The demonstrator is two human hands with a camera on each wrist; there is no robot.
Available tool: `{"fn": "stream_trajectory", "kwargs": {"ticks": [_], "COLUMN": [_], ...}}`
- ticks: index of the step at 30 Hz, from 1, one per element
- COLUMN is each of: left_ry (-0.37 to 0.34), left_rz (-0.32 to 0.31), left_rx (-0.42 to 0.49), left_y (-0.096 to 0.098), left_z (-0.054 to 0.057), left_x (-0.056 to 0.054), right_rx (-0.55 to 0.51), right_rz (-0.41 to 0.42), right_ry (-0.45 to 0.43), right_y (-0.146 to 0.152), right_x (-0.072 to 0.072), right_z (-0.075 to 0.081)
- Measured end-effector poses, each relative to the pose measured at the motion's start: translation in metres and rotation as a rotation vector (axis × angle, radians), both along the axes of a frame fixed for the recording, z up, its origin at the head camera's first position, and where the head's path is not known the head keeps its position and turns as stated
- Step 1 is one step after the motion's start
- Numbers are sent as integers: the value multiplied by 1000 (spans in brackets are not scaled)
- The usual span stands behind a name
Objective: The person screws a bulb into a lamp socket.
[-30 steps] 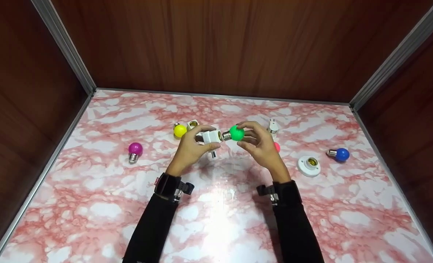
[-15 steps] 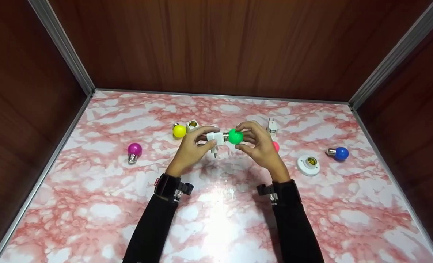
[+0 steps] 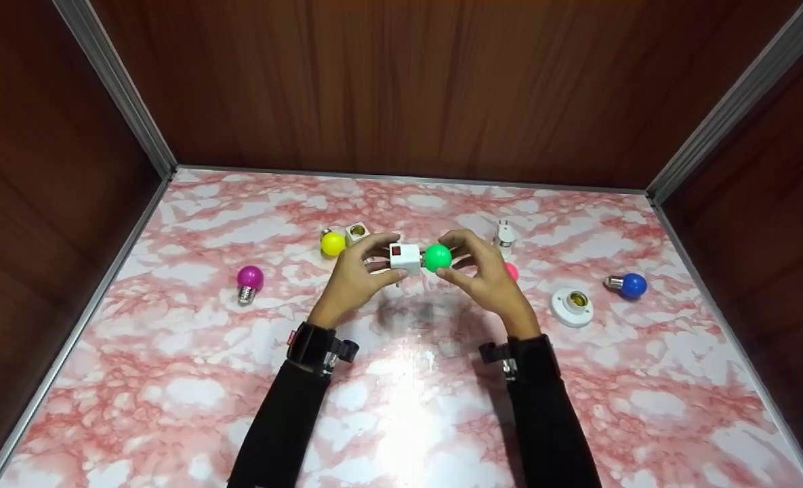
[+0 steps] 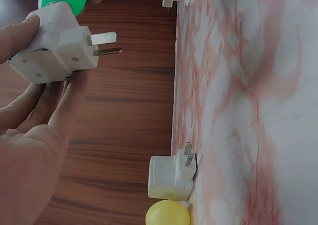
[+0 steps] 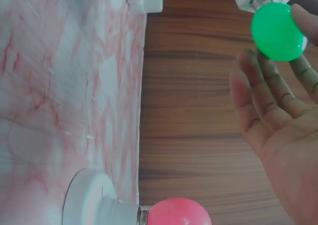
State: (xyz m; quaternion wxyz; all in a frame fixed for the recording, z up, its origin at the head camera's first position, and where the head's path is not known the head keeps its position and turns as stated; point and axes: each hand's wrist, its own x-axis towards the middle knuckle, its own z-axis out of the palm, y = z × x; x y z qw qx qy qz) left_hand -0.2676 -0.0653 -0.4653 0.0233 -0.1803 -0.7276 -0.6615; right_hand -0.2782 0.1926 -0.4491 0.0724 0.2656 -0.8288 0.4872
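My left hand (image 3: 355,274) grips a white plug-in lamp socket (image 3: 404,258) by its sides, above the table. A small red switch shows on the socket, and its two metal prongs (image 4: 105,43) stick out in the left wrist view. My right hand (image 3: 488,278) pinches a green light bulb (image 3: 438,257) between thumb and fingers. The bulb's threaded base (image 5: 266,0) lies at the socket's mouth, partly inside it; how deep it sits is hidden. Bulb and socket are in line, held sideways.
On the marbled table lie a magenta bulb (image 3: 250,278), a yellow bulb (image 3: 333,244) beside another socket (image 3: 357,233), a white plug adapter (image 3: 505,235), a round lamp holder (image 3: 572,307) and a blue bulb (image 3: 634,285). A pink bulb (image 5: 180,212) is partly behind my right hand. Wooden walls (image 3: 401,88) enclose the table.
The socket and green bulb have come together; a gap showed between them one second ago. My left hand has turned the socket, so its red switch now shows.
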Motion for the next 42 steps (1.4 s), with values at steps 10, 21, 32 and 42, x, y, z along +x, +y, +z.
{"fn": "stream_trajectory", "kwargs": {"ticks": [10,21,32,42], "left_ry": [32,22,1,100], "left_rz": [12,-23,-50,0], "left_rx": [24,-46,-61,-72], "left_y": [1,4,0,1], "left_z": [-1,1,1,0], "left_x": [1,-1,0,-1], "right_rx": [7,29,-137,-92], "right_rz": [24,18,134,78], "right_ry": [-23,54,168,84], "right_y": [0,8,5,7], "right_x": [-2,1,-2,0], "right_z": [-2,3,0,1]}}
